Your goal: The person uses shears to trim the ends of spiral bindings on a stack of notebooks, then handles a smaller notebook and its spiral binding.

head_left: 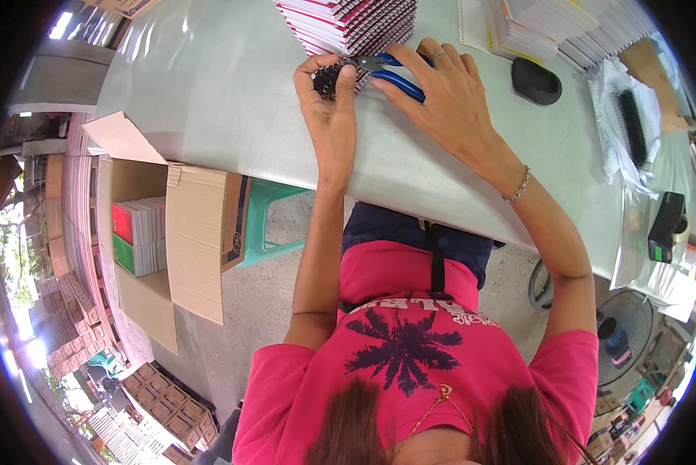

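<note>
Over the bench (224, 101), inside its near edge, my right grip (450, 97) wraps blue-handled cutters (401, 84), their tips by dark coils (326, 82) held in my left grip (330, 116); room spreads leftward. Off the near edge, left, an open carton (197, 240) holds red and green books (123, 223). A notebook stack (348, 29) bars the way just ahead.

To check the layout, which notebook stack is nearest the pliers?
The red-striped stack with dark coils, just beyond the pliers; the paler stacks stand farther right.
</note>
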{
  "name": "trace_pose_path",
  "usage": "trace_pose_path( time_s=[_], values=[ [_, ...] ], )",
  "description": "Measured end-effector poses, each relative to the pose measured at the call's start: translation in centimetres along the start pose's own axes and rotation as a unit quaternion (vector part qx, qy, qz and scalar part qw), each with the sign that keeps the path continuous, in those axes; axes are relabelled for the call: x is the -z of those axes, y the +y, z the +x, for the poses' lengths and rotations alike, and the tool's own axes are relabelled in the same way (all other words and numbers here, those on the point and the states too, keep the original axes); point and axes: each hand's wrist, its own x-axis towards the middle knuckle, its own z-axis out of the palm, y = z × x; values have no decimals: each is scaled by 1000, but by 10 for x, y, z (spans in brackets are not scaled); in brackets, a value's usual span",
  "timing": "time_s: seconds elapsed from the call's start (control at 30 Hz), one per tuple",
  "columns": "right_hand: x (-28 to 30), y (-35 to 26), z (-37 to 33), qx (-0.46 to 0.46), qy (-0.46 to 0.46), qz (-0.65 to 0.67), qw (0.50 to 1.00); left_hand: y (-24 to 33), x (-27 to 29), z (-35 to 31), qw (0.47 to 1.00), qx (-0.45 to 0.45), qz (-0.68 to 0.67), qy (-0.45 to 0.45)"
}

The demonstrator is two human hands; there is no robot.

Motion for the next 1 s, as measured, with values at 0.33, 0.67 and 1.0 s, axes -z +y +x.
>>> trace_pose_path(
  time_s=[0.33, 0.67, 1.0],
  values=[
    [4, -5, -6, -103, -77, 70, 989, -9, 1, 2, 999, 12, -40, 34],
    [-2, 2, -11, -29, -19, 4, 999, -6, 2, -3, 997, 34, -76, -8],
    [-8, -1, -7, -54, -60, 48, 996, -7, 2, -2, 999, 20, -32, -11]
  ],
)
